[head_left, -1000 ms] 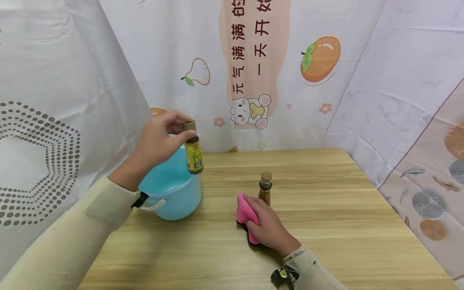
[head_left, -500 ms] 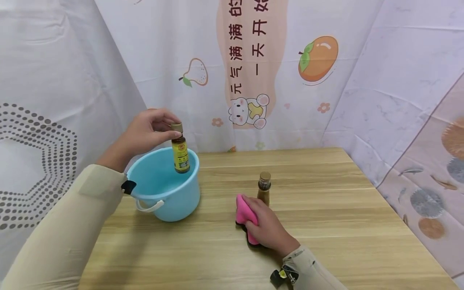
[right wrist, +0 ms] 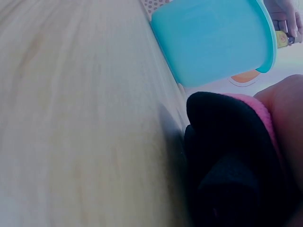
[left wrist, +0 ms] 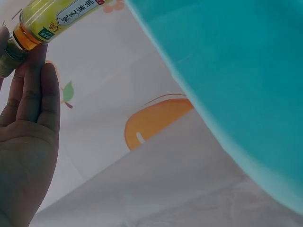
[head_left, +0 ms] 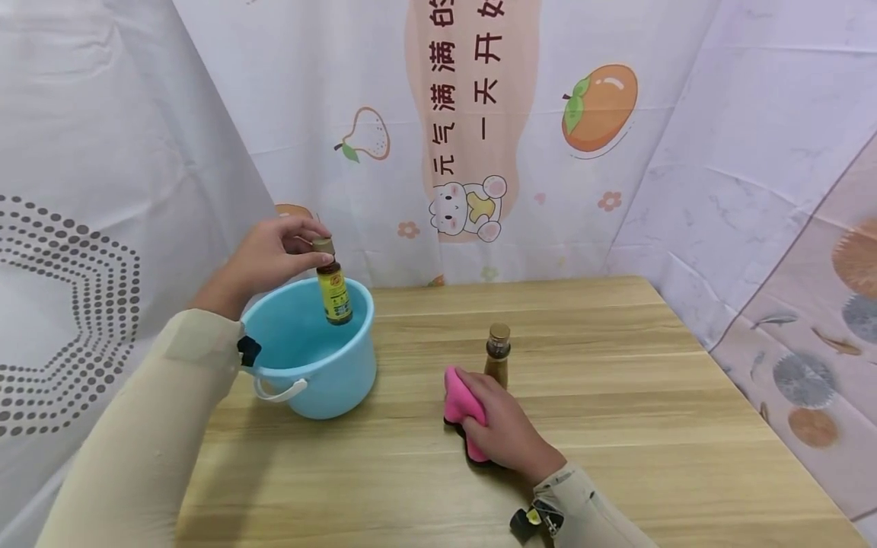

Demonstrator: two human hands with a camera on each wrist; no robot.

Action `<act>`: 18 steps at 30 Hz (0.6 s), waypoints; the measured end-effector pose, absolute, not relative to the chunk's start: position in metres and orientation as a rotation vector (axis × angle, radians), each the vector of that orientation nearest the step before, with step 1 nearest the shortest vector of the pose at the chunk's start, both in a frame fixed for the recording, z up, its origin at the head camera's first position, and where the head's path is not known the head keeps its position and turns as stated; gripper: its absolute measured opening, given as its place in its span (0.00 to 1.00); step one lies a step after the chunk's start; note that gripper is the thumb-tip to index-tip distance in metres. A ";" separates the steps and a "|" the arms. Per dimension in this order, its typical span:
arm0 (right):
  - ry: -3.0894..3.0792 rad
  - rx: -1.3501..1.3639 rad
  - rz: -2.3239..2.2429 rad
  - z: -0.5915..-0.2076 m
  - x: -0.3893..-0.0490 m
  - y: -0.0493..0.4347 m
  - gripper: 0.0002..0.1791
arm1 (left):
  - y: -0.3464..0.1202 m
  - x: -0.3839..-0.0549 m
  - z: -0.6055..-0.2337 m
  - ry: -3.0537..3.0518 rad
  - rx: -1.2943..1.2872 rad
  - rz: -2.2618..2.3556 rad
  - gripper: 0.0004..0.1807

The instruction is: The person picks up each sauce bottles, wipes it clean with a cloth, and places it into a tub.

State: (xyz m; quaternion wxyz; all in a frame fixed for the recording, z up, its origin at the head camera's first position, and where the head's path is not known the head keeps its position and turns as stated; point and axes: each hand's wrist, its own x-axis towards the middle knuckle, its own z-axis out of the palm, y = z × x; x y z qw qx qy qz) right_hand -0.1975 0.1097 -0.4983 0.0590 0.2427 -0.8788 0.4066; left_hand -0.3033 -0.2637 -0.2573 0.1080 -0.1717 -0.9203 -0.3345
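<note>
My left hand [head_left: 267, 259] pinches a small brown glass bottle [head_left: 335, 295] by its gold cap, between thumb and fingers. The bottle has a yellow label and hangs slightly tilted, its base inside the mouth of a light blue bucket [head_left: 340, 384]. In the left wrist view the bottle [left wrist: 61, 14] crosses the top left corner, beside the bucket's wall [left wrist: 236, 80]. My right hand [head_left: 505, 432] grips a soft pink item [head_left: 462, 396] with a black edge, low at the table. In the right wrist view its black side [right wrist: 227, 137] shows; its kind is unclear.
Another bottle [head_left: 498, 356] with a gold cap stands just behind my right hand, its lower part hidden. The wooden table [head_left: 617, 365] ends at a printed curtain [head_left: 534, 251]. A white handle [head_left: 281, 393] hangs on the bucket's front.
My left hand has carried the bottle left and a little downward, from the bucket's right rim to over its opening. My right hand stays in place with the pink item.
</note>
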 end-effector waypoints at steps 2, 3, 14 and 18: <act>-2.662 0.733 1.235 -0.498 -0.198 0.110 0.43 | -0.265 -0.306 -0.260 -2.707 -0.489 -0.998 0.22; -2.664 0.732 1.233 -0.498 -0.198 0.110 0.43 | -0.265 -0.308 -0.262 -2.708 -0.479 -1.005 0.23; -2.675 0.720 1.256 -0.496 -0.197 0.109 0.43 | -0.261 -0.320 -0.276 -2.709 -0.470 -1.039 0.22; -2.683 0.714 1.258 -0.495 -0.196 0.109 0.42 | -0.259 -0.324 -0.280 -2.737 -0.489 -1.046 0.22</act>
